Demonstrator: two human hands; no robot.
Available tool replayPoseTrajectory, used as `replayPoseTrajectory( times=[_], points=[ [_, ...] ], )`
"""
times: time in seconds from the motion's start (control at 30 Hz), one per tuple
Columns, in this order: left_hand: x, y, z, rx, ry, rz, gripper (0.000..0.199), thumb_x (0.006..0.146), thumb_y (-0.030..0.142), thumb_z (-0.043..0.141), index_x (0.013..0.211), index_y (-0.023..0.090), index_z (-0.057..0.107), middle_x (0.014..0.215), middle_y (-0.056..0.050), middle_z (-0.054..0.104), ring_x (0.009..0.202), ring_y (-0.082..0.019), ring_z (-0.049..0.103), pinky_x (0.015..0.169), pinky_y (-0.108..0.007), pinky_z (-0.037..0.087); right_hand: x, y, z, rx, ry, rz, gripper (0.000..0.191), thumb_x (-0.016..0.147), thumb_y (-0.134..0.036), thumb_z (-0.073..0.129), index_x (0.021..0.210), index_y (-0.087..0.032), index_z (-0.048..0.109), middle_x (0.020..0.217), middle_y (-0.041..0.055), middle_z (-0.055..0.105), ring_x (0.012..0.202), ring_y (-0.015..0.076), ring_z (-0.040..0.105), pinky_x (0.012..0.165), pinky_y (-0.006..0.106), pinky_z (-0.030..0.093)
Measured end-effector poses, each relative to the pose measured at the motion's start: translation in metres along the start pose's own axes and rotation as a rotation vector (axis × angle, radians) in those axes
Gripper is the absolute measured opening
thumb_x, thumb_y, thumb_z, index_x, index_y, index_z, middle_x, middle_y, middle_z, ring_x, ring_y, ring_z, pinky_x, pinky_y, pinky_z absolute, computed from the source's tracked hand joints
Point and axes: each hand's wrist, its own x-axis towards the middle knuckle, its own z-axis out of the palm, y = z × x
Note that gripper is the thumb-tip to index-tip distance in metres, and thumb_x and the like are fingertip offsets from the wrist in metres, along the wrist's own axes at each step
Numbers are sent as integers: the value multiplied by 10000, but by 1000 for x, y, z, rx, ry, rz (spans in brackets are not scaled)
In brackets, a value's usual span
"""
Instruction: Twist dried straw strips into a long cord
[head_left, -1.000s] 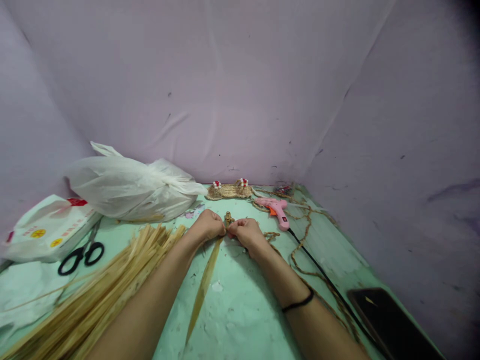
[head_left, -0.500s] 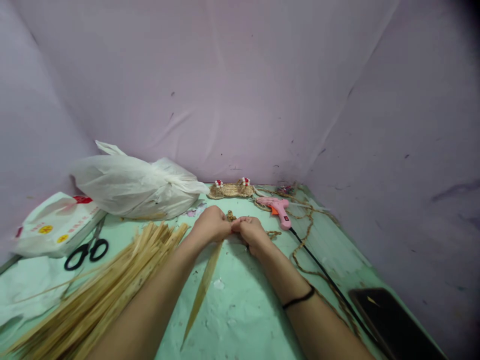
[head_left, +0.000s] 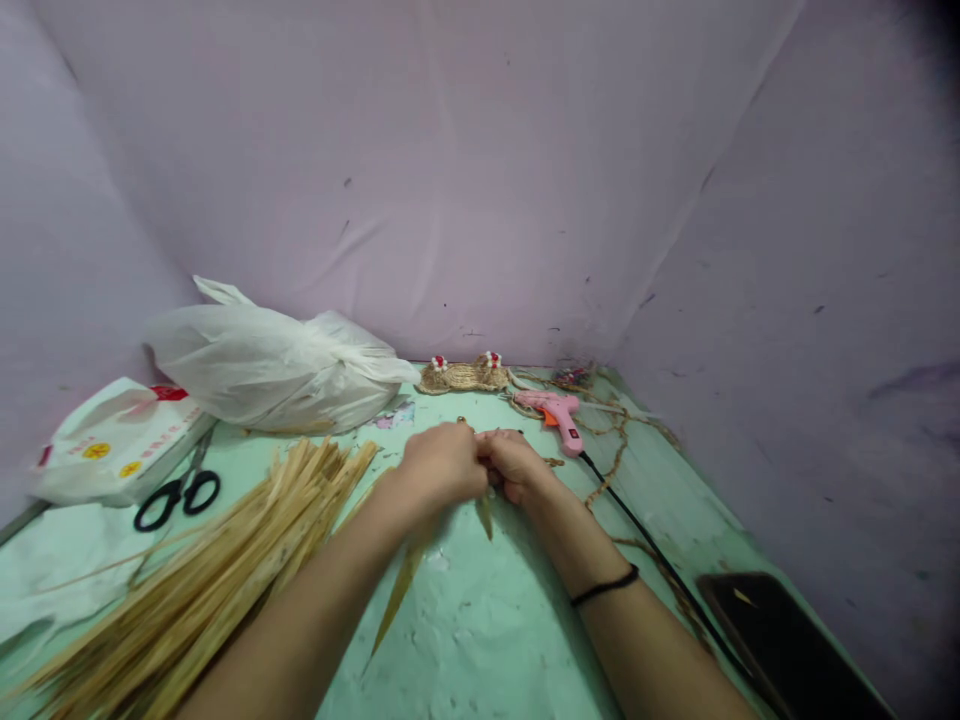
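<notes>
My left hand [head_left: 445, 462] and my right hand [head_left: 512, 464] meet near the middle of the green table, fingers closed and touching. Between them is dried leaf strip, mostly hidden by the fingers; one pointed end [head_left: 485, 515] hangs below the hands. Another long leaf strip [head_left: 405, 590] slants down toward me from beneath my left hand. A small bit of braided material [head_left: 462, 421] shows just beyond the fingertips. To the left lies a large bundle of dried strips [head_left: 225, 570].
Black-handled scissors [head_left: 178, 498], a white box [head_left: 139, 450] and a tied white bag [head_left: 277, 370] lie left. Woven slippers with beads [head_left: 463, 376] stand behind. A pink glue gun [head_left: 553, 412], twisted cord [head_left: 619, 460] and dark phone [head_left: 780, 630] are right.
My left hand has turned over and moved slightly right, closer against my right hand. A pointed leaf end now shows below the hands.
</notes>
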Motion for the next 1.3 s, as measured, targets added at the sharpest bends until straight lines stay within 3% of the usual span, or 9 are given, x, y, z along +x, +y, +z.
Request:
replayPoseTrajectory(
  times=[0.1,0.2,0.3,0.43,0.63,0.83,1.0,1.13,1.3],
  points=[
    [15,-15,-7,-245,106,-126,137,672,238,529,625,131,600,526,-52,572,525,-150,559,489,-220,372,1,-4,-4,-20,-70,51,80,537,-63,473,511,-126,514,323,-79,321,303,30,183,328,186,107],
    [28,-24,4,-735,-96,-302,120,701,127,475,615,112,557,432,4,499,363,-72,442,392,-178,314,1,-5,-7,-49,-112,57,75,553,-70,486,512,-125,516,334,-72,355,303,28,193,331,184,117],
    [35,-28,19,-926,-279,-345,166,702,60,447,565,91,535,433,-2,500,358,-48,433,384,-157,326,1,-4,-7,-125,-101,23,63,555,-75,505,524,-126,523,397,-39,470,320,30,268,343,179,160],
    [38,-31,26,-914,-312,-341,165,704,89,481,554,83,549,408,2,483,320,-48,402,352,-165,308,7,2,-9,-271,-111,-100,82,557,-62,501,545,-134,539,487,-11,564,404,49,409,405,163,271],
    [36,-32,28,-758,-190,-297,124,605,99,531,484,113,505,333,46,389,282,-40,304,320,-177,204,16,10,-17,-674,-69,-326,121,578,-110,509,615,-130,622,561,14,623,505,86,495,471,169,330],
    [33,-26,31,-710,-80,-314,136,580,127,526,459,140,465,301,58,316,289,-47,251,336,-197,180,-2,-9,-26,-970,15,-310,138,566,-136,519,585,-134,656,507,25,601,470,106,470,434,199,285],
    [40,-32,42,-630,13,-314,90,533,118,556,474,140,491,360,27,390,366,-95,381,373,-218,250,-28,-33,-44,-1248,102,-320,141,568,-119,506,549,-160,639,507,33,590,486,126,483,450,222,268],
    [46,-38,49,-589,65,-300,65,500,118,598,540,134,551,495,-31,537,541,-158,523,438,-224,311,-43,-51,-46,-1217,333,-492,143,646,-211,513,657,-177,651,534,30,586,490,131,478,452,226,272],
    [40,-38,48,-529,73,-303,142,604,213,604,720,131,617,750,-101,645,766,-228,589,549,-248,392,-46,-72,-14,-1008,205,-533,190,666,-285,532,728,-163,664,522,18,580,441,114,452,424,219,293]
  ],
)
